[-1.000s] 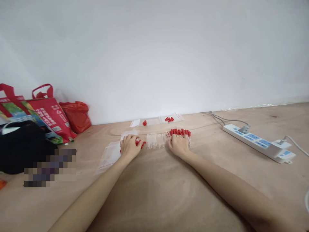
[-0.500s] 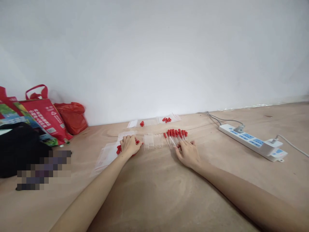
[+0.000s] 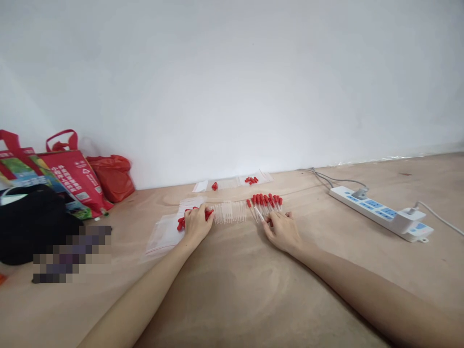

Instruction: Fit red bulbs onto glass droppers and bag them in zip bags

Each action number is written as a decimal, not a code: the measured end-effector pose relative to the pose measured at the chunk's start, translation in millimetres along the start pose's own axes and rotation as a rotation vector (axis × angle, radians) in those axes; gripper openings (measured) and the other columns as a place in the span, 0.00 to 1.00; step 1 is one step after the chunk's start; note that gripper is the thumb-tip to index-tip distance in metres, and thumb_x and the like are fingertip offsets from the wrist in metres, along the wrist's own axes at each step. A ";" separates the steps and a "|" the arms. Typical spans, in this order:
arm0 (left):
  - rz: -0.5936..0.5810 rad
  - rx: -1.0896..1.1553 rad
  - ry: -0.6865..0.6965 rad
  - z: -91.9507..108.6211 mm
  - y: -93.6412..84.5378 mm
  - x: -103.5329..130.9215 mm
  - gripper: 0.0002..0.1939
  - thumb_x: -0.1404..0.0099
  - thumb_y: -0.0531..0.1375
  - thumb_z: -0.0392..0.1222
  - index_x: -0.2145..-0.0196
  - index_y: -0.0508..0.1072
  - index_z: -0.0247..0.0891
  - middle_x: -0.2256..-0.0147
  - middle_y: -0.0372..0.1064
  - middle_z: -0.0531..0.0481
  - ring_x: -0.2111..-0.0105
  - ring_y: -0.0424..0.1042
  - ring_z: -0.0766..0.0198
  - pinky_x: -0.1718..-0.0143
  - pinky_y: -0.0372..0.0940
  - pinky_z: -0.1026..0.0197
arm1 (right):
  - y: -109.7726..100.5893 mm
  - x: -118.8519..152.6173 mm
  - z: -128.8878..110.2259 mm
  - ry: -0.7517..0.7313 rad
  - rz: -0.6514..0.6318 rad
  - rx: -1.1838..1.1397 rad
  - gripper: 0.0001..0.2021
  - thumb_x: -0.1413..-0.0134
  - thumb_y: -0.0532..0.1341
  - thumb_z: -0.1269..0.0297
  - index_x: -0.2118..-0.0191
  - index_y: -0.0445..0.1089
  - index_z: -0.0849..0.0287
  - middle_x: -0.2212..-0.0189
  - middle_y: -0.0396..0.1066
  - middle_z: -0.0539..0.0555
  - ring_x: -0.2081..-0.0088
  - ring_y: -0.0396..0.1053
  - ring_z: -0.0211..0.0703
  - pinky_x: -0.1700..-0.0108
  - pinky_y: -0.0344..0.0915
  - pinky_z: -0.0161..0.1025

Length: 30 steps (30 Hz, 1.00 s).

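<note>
My left hand (image 3: 197, 224) is closed over a pile of red rubber caps (image 3: 181, 223), with a red cap between thumb and fingertip. Beside it lies a row of thin clear tubes (image 3: 230, 212) without caps. My right hand (image 3: 284, 231) rests on the table, its bent fingers pinching the lower end of a clear tube (image 3: 259, 214). Just beyond those fingers, several tubes topped with red caps (image 3: 266, 199) lie side by side. Clear plastic bags (image 3: 163, 234) lie flat under and left of my left hand.
Near the wall, more plastic bags (image 3: 232, 183) hold red caps and tubes. A white power strip (image 3: 377, 210) with plugs and cables lies at the right. Red bags (image 3: 78, 179) and a black cloth item (image 3: 39, 222) stand at the left of the wooden surface (image 3: 235, 290).
My left hand has drawn slightly back and towards the right, uncovering more red caps, and a cap now shows at its fingertips. My right hand has stayed in place.
</note>
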<state>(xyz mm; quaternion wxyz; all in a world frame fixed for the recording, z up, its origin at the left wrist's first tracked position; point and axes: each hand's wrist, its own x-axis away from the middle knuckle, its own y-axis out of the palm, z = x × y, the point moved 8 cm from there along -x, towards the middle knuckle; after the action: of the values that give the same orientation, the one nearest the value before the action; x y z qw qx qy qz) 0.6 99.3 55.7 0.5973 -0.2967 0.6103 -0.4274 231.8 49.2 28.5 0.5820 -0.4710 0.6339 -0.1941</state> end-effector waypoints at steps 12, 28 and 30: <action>0.065 0.161 -0.106 -14.8 -12.1 6.2 0.08 0.43 0.55 0.43 0.76 0.64 0.39 0.69 0.72 0.48 0.62 0.69 0.55 0.61 0.59 0.56 | 1.6 0.9 -1.0 0.000 -0.021 -0.030 0.10 0.47 0.49 0.62 0.73 0.62 0.59 0.76 0.69 0.52 0.71 0.64 0.41 0.64 0.45 0.39; -0.061 0.791 0.184 48.7 10.8 58.7 0.06 0.39 0.50 0.38 0.65 0.53 0.38 0.72 0.62 0.52 0.74 0.70 0.64 0.71 0.64 0.60 | 4.1 5.5 -19.4 -0.252 0.069 -0.360 0.07 0.44 0.48 0.69 0.64 0.60 0.60 0.70 0.69 0.54 0.69 0.65 0.38 0.62 0.51 0.38; -0.075 0.745 0.231 52.1 10.8 59.2 0.06 0.41 0.52 0.38 0.65 0.56 0.38 0.71 0.62 0.52 0.72 0.68 0.64 0.69 0.65 0.60 | 1.1 8.7 -28.8 -0.312 0.062 -0.356 0.08 0.44 0.48 0.70 0.61 0.61 0.60 0.68 0.69 0.54 0.68 0.65 0.38 0.61 0.51 0.39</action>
<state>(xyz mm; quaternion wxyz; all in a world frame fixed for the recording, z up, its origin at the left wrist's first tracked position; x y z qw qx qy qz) 46.8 43.9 22.2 0.5754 -0.0314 0.4651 -0.6720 206.0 33.9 29.8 0.5865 -0.5706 0.5747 0.0136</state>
